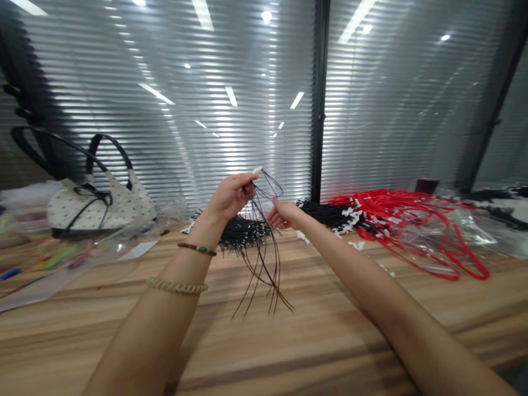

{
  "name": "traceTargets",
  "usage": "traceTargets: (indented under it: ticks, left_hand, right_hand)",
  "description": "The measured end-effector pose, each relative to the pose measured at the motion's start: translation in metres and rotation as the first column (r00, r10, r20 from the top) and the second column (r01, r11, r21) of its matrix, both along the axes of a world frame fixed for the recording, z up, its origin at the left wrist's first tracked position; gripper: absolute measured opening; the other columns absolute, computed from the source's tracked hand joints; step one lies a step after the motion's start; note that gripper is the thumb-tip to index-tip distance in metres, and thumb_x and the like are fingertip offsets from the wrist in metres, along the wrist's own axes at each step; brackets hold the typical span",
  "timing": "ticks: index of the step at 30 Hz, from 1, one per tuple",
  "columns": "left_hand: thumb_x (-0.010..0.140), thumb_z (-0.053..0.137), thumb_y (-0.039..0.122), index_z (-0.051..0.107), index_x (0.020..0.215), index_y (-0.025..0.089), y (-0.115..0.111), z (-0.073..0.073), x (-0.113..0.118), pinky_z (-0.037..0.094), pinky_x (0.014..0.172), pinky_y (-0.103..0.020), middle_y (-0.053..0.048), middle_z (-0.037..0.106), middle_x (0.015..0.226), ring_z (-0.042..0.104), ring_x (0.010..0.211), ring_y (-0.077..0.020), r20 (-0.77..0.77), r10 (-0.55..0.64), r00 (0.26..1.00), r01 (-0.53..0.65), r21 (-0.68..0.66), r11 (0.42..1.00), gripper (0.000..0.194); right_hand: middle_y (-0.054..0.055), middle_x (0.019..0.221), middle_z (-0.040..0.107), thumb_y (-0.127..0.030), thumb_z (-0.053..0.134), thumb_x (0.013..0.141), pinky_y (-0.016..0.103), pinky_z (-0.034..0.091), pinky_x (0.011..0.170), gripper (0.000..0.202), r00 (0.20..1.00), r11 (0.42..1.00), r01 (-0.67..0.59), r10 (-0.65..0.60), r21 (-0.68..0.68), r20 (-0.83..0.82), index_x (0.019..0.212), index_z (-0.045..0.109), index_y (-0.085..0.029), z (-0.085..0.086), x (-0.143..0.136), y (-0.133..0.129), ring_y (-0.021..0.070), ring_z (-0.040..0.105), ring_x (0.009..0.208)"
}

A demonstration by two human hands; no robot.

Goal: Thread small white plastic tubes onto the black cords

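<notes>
My left hand (234, 193) is raised above the table, its thumb and fingers pinching a bundle of thin black cords (264, 264) close to a small white piece (257, 171) at the top. A loop of cord bulges to the right from that piece, and the loose ends dangle below, spread apart. At the right side of the bundle, my right hand (282, 214) has its fingers curled around some of the strands. Its fingertips are partly hidden by the cords. Behind both hands lies a heap of black cords (243, 232) with shiny ends.
Another black cord pile (325, 212) with white tags lies at the right, beside red straps (396, 206) and clear plastic bags (429, 242). A white patterned handbag (99, 206) stands at the left, near plastic packaging (74, 275) and a blue pen (10, 274). Window blinds back the wooden table (322, 341).
</notes>
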State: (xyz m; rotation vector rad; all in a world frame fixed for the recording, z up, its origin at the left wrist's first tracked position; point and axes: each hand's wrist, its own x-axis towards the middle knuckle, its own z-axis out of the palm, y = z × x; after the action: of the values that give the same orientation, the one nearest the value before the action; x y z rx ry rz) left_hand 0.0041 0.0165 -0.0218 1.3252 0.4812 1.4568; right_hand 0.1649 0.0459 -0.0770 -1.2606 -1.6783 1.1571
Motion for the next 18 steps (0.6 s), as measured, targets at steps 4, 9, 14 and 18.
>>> traceTargets:
  ticks: [4, 9, 14, 18]
  left_hand:
    - [0.07, 0.078, 0.01, 0.073, 0.067, 0.011, 0.003, 0.004, -0.016, 0.043, 0.044, -0.015, 0.003, 0.057, 0.051, 0.051, 0.046, -0.0045, 0.004, 0.073, 0.997, -0.073, 0.001, 0.997, 0.006]
    - [0.071, 0.077, 0.011, 0.073, 0.068, 0.013, 0.004, 0.008, -0.024, 0.042, 0.044, -0.015, 0.004, 0.056, 0.05, 0.051, 0.045, -0.0045, 0.024, 0.115, 0.993, -0.115, -0.006, 0.993, 0.006]
    - [0.073, 0.075, 0.011, 0.073, 0.067, 0.012, 0.002, 0.009, -0.022, 0.042, 0.043, -0.015, 0.003, 0.056, 0.049, 0.051, 0.046, -0.0051, 0.022, 0.121, 0.992, -0.121, -0.004, 0.993, 0.007]
    - [0.07, 0.077, 0.012, 0.073, 0.067, 0.012, 0.002, 0.008, -0.02, 0.042, 0.044, -0.015, 0.003, 0.056, 0.051, 0.051, 0.046, -0.005, 0.023, 0.122, 0.992, -0.122, 0.009, 0.992, 0.005]
  right_hand:
    - [0.011, 0.058, 0.068, -0.055, 0.016, 0.103, 0.019, 0.041, 0.044, 0.077, 0.995, 0.995, -0.057, 0.064, -0.079, 0.076, 0.056, 0.061, -0.013, -0.001, -0.003, -0.003, 0.0098, 0.055, 0.046]
    - [0.01, 0.058, 0.068, -0.052, 0.032, 0.103, 0.02, 0.044, 0.044, 0.07, 0.968, 0.977, -0.166, 0.188, -0.134, 0.168, 0.056, 0.064, -0.011, 0.007, -0.009, -0.02, 0.0108, 0.059, 0.047]
    - [0.004, 0.059, 0.067, -0.037, 0.043, 0.103, 0.017, 0.041, 0.044, 0.052, 0.967, 0.979, -0.199, 0.204, -0.05, 0.15, 0.06, 0.063, -0.013, 0.028, -0.011, -0.039, 0.0072, 0.058, 0.048]
    - [0.002, 0.068, 0.069, -0.034, 0.052, 0.098, 0.016, 0.04, 0.046, 0.037, 0.982, 0.971, -0.191, 0.188, 0.147, 0.03, 0.07, 0.064, -0.015, 0.041, -0.01, -0.055, 0.0057, 0.057, 0.051]
